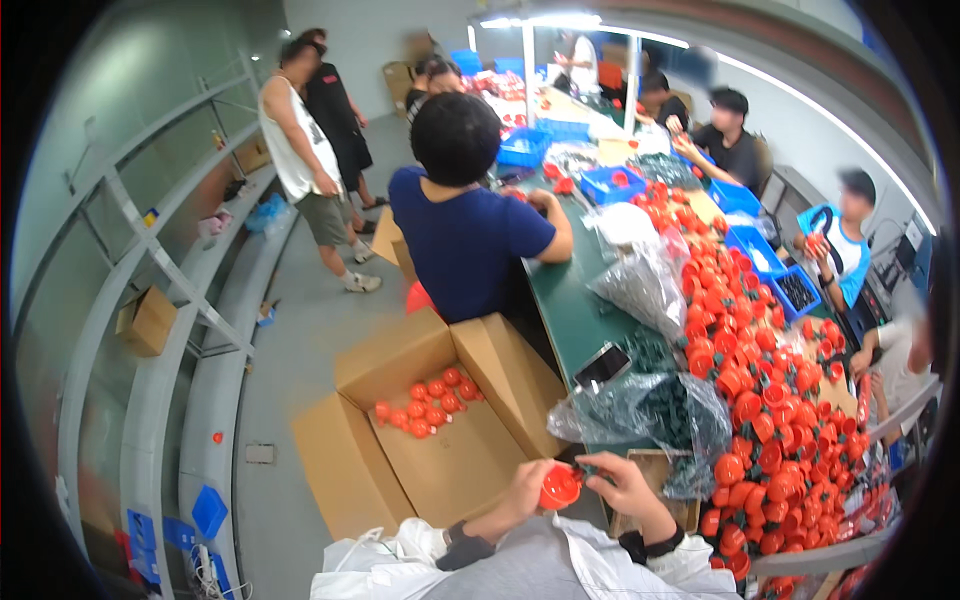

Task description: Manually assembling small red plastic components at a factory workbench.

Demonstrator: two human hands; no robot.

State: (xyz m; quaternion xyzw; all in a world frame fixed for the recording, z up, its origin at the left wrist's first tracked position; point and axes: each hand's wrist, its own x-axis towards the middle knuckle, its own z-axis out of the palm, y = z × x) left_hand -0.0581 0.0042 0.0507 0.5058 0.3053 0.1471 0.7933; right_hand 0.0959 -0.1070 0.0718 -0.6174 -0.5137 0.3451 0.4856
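My left hand (522,492) is closed around a round red plastic cup (560,487), its hollow side facing up. Close beside it, my right hand (622,485) pinches a small dark green piece (582,469) at the cup's rim; whether the two parts are joined is too small to tell. Both hands are at the front edge of the green worktable (560,290). To their right spreads a large pile of red cups (745,370) with dark green parts on them. Clear plastic bags of dark green pieces (650,415) lie just beyond my right hand.
An open cardboard box (455,470) with several red round pieces (430,405) stands on the floor to my left. A phone (603,366) lies on the table. Blue bins (755,248) line the pile. A co-worker in dark blue (455,235) is ahead; others sit across the table.
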